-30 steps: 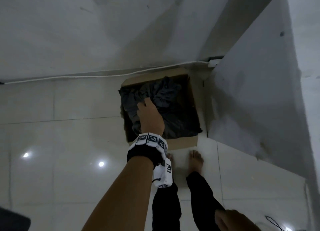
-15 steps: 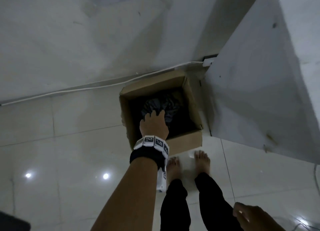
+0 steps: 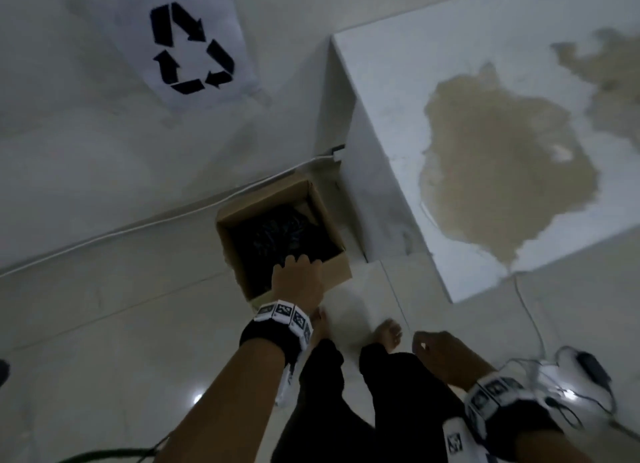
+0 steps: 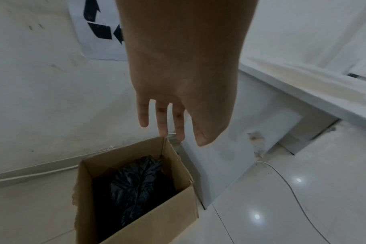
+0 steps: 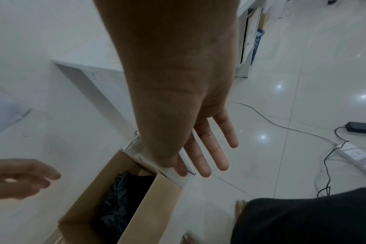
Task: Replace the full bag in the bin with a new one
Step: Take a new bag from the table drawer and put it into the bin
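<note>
My left hand point(image 4: 184, 85) and right hand point(image 5: 190, 115) hang slack, each grip empty, above the square cardboard bin point(image 4: 136, 219) with its crinkled black bag point(image 4: 136, 184).

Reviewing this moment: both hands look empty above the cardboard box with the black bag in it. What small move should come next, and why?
Probably lower the left hand into the cardboard box and gather the crumpled top of the black bag. That hand hangs open above the box, nearer than the open right hand, and the bag sits loose inside, below the rim, with nothing gripping it.
</note>
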`<state>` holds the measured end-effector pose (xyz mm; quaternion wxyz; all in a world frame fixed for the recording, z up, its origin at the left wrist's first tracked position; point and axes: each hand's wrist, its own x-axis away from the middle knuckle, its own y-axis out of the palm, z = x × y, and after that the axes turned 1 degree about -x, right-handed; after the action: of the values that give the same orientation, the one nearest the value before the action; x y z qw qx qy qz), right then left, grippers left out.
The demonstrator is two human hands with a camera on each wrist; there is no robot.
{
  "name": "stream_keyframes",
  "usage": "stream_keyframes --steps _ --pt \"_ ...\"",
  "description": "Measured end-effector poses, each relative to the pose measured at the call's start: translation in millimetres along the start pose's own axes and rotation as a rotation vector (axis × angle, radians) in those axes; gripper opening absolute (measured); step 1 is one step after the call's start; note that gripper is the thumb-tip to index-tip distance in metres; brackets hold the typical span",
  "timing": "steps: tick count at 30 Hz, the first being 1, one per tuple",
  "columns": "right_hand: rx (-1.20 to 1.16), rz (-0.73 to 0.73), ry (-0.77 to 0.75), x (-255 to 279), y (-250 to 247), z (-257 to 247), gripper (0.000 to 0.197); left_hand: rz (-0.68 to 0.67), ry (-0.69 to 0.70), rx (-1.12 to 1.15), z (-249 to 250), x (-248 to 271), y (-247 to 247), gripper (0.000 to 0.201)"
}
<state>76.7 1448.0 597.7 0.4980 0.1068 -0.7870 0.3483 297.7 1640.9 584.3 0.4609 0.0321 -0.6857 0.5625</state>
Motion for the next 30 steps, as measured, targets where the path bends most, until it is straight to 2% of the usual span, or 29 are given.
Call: stream_keyframes --steps 5,8,12,15,18,24,27,30 --pt "0.144 0.035 0.015 36 2 42 0.024 -0.074 0.073 0.001 43 41 0 0.032" --pt "0.12 0.043 0.039 59 3 62 0.027 -0.08 0.157 0.037 72 53 10 0.029" --pt "0.119 0.047 0.101 94 10 100 0.023 -0.154 0.233 -0.014 123 65 10 0.03" --pt "0.085 0.108 0.137 125 11 140 0.018 -0.228 0.27 -0.114 172 80 8 0.028" --pt "0.012 0.177 0.166 154 22 187 0.027 -0.289 0.298 -0.19 224 85 15 0.03" --pt "-0.154 0.255 0.209 194 41 276 0.03 -0.245 0.476 -0.277 349 103 -6 0.035" --pt "-0.261 0.193 0.254 193 50 319 0.028 -0.213 0.512 -0.362 402 108 -15 0.036" --pt "-0.348 0.197 0.263 184 40 355 0.028 -0.177 0.578 -0.39 454 99 -29 0.035"
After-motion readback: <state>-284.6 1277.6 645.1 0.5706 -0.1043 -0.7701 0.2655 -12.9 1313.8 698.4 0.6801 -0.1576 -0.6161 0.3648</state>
